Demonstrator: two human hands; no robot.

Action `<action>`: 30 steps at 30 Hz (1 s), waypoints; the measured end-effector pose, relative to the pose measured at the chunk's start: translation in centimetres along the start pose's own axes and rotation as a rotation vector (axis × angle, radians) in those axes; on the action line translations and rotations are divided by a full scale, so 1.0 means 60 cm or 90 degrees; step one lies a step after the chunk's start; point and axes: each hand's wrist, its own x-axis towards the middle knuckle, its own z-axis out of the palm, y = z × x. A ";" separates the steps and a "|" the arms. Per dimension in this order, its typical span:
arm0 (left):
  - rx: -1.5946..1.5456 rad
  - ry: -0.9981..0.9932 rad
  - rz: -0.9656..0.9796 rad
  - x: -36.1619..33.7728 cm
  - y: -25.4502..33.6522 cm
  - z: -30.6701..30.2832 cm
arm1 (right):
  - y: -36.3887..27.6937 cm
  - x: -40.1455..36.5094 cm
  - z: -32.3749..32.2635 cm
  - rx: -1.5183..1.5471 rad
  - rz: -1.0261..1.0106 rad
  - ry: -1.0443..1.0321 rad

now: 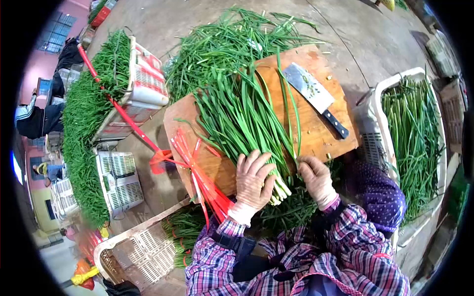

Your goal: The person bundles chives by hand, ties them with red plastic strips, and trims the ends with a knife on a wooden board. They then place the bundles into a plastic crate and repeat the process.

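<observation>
A bunch of long green garlic chives (247, 116) lies across a wooden board (316, 126), its pale stem ends toward me. My left hand (253, 182), in a thin whitish glove, is closed over the bunch near those ends. My right hand (316, 178), gloved likewise, has curled fingers pinching a loose chive stalk (295, 121) beside the bunch. On the board's right part rests a cleaver (310, 90) with a black handle and green scraps on its blade. Red plastic ties (202, 180) lie at the board's left edge, by my left wrist.
Loose chives (212, 54) are heaped beyond the board. A white crate (377, 93) of chives stands right, with packed crates (118, 172) at left. A low crate (143, 246) holding tied bunches sits front left. A red strap (126, 116) stretches leftward. People are in the left background.
</observation>
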 end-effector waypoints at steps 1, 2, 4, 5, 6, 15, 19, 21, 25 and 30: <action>0.002 0.005 0.003 0.001 0.001 0.001 | 0.014 0.003 -0.004 0.123 0.102 0.026; 0.003 0.010 0.007 0.002 0.003 0.001 | 0.012 0.006 -0.008 0.184 0.130 0.057; 0.020 -0.001 0.021 0.004 0.002 0.003 | -0.002 0.010 -0.016 0.182 0.147 0.108; 0.029 -0.007 0.025 0.006 0.002 0.005 | -0.003 0.009 -0.021 0.183 0.149 0.112; 0.028 -0.009 0.027 0.008 0.002 0.006 | -0.003 0.009 -0.026 0.014 0.104 0.069; 0.041 -0.022 0.013 0.014 0.006 0.010 | -0.012 0.022 -0.015 -0.667 -0.093 -0.071; 0.033 -0.006 0.015 0.011 0.005 0.011 | -0.020 0.022 -0.018 -0.521 -0.022 -0.037; 0.031 -0.007 0.015 0.011 0.006 0.009 | -0.006 0.024 -0.018 -0.363 0.010 0.035; 0.029 -0.003 0.010 0.010 0.004 0.011 | 0.035 0.029 -0.024 -0.036 0.127 0.069; 0.090 -0.051 -0.002 0.016 0.014 0.006 | 0.021 0.029 -0.040 0.135 0.233 0.097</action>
